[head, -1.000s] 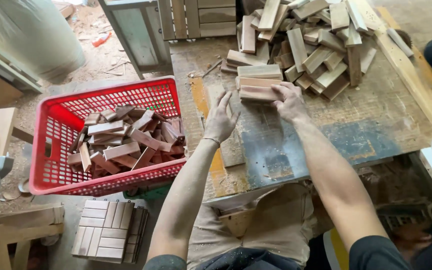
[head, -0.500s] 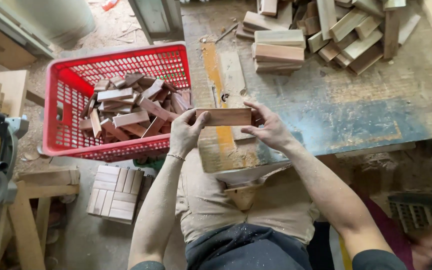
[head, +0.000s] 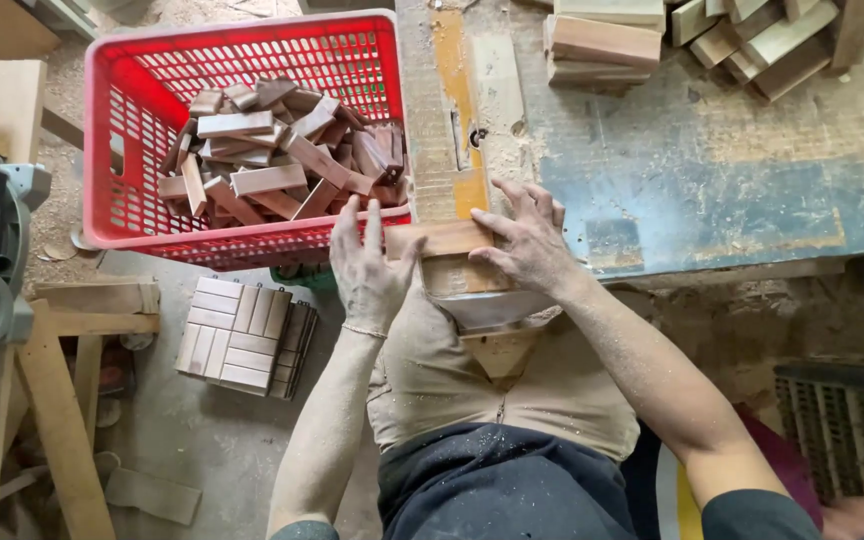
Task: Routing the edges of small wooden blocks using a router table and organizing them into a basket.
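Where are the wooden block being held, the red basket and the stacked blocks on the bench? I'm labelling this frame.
wooden block (head: 442, 239), head view, its top face between the hands.
red basket (head: 242, 50), head view, its far mesh wall.
stacked blocks (head: 604, 40), head view, the top block's face.

No packages, labels, signs or screens show anywhere in this workshop view; only bare wood and plastic.

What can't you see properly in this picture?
- Head view: the wooden block has both ends covered by the left hand and right hand.
- The bottom of the red basket is buried under wood pieces.
- The stack of blocks is cut off by the top edge.
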